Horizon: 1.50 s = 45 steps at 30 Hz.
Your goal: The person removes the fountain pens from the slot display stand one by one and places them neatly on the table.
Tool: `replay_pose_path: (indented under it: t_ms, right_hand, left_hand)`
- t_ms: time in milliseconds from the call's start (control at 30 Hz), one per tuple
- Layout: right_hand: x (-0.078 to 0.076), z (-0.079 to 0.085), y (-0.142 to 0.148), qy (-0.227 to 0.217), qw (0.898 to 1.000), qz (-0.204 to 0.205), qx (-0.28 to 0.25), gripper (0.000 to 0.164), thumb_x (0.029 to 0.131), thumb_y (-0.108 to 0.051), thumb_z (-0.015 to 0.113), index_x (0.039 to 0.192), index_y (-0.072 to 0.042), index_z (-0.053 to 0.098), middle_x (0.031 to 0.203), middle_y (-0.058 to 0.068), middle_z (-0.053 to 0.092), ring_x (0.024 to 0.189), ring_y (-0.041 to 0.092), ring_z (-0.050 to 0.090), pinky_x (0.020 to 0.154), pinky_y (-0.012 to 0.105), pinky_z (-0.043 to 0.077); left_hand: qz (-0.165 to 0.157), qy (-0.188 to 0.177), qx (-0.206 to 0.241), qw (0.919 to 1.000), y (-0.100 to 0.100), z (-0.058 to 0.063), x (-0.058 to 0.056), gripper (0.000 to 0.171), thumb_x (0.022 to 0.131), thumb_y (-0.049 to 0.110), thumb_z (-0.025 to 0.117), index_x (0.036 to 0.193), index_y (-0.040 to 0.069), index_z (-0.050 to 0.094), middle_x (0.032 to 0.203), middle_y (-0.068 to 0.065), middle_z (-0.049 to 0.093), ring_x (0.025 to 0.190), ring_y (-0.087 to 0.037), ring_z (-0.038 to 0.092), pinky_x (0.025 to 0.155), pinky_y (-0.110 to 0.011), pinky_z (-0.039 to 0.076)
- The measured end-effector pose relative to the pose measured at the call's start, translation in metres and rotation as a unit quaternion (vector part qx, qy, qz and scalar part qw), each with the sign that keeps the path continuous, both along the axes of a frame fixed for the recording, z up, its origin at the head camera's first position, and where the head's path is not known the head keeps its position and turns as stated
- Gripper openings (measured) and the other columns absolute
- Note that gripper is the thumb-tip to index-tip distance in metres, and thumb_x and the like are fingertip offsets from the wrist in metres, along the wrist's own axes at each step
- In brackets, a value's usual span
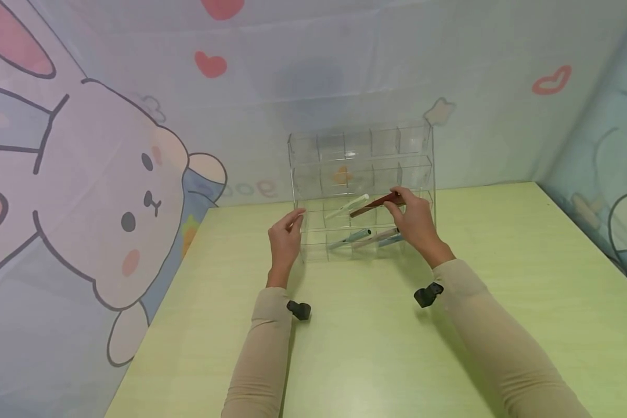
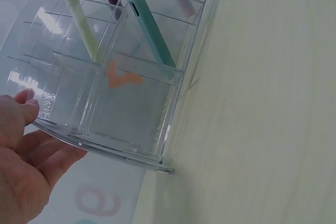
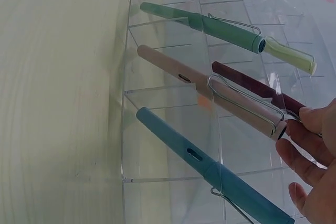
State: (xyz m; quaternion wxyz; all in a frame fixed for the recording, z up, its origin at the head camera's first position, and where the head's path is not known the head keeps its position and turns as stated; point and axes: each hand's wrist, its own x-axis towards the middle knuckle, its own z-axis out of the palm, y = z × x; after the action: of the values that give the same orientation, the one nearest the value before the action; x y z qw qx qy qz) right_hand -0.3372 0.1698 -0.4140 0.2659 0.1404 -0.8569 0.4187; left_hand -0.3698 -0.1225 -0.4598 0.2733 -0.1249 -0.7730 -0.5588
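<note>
A clear acrylic pen rack with tiered compartments stands at the table's back. My left hand holds its left side panel, the thumb on one side and fingers on the other in the left wrist view. My right hand pinches the upper end of a dark red pen, which slants down to the left into an upper row. Left of it leans a light green pen. In the bottom row lean a green pen, a pink pen and a blue pen, each with a wire clip.
The light yellow-green table extends in front of the rack and to both sides. Behind it hangs a printed cloth backdrop with hearts and a large rabbit. A small black camera sits on each wrist.
</note>
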Motion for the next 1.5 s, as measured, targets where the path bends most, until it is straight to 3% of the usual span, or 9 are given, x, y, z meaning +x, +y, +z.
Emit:
replay_pose_path:
  t_ms: [233,433,533,867,1233,1500]
  right_hand:
    - [0.002,0.001,-0.002,-0.006,1.000,-0.002,-0.005,0.037,0.098,-0.011,0.066,0.130,0.006,0.058,0.107,0.024,0.070,0.095,0.039,0.067,0.083,0.052,0.048]
    - [0.003,0.004,-0.005,-0.014,0.999,-0.006,-0.046,0.035,0.098,-0.011,0.068,0.128,0.004,0.061,0.111,0.023,0.070,0.107,0.038,0.065,0.093,0.053,0.046]
    - [0.004,0.007,-0.006,-0.011,0.998,-0.005,-0.062,0.034,0.097,-0.011,0.068,0.127,0.004,0.062,0.112,0.022,0.070,0.109,0.038,0.065,0.098,0.053,0.044]
    - [0.012,0.016,-0.003,0.049,0.994,-0.021,-0.092,0.031,0.095,-0.011,0.071,0.122,0.005,0.065,0.109,0.022,0.070,0.104,0.038,0.066,0.094,0.052,0.046]
    - [0.023,0.016,0.004,0.099,0.985,-0.043,-0.133,0.031,0.095,-0.013,0.071,0.121,0.004,0.065,0.110,0.019,0.071,0.106,0.034,0.066,0.098,0.051,0.045]
    - [0.036,0.020,0.006,0.123,0.977,-0.054,-0.167,0.032,0.094,-0.011,0.073,0.121,0.005,0.066,0.108,0.019,0.071,0.107,0.034,0.064,0.104,0.044,0.043]
  left_hand:
    - [-0.001,-0.002,0.002,1.0000,-0.002,0.001,0.002,0.020,0.099,0.007,0.064,0.115,0.004,0.075,0.113,-0.016,0.072,0.076,-0.021,0.070,0.058,-0.017,0.047]
    - [0.001,-0.003,-0.008,1.0000,-0.003,0.001,0.002,0.020,0.100,0.008,0.063,0.116,0.004,0.075,0.115,-0.013,0.072,0.094,-0.023,0.072,0.071,-0.025,0.054]
    - [0.004,-0.003,-0.009,0.9999,-0.003,0.001,0.001,0.020,0.100,0.008,0.064,0.116,0.005,0.075,0.116,-0.012,0.072,0.096,-0.025,0.072,0.069,-0.024,0.053]
    - [-0.001,0.004,-0.006,1.0000,-0.003,-0.001,0.001,0.021,0.100,0.009,0.063,0.116,0.004,0.075,0.117,-0.013,0.072,0.074,-0.018,0.068,0.054,-0.017,0.044]
    - [-0.001,-0.003,-0.012,0.9999,-0.003,-0.001,0.001,0.021,0.101,0.010,0.062,0.117,0.006,0.075,0.119,-0.013,0.071,0.087,-0.021,0.071,0.057,-0.018,0.045]
    - [-0.004,-0.003,-0.008,1.0000,-0.004,-0.001,0.001,0.021,0.100,0.009,0.063,0.117,0.006,0.075,0.119,-0.013,0.071,0.096,-0.027,0.072,0.062,-0.018,0.047]
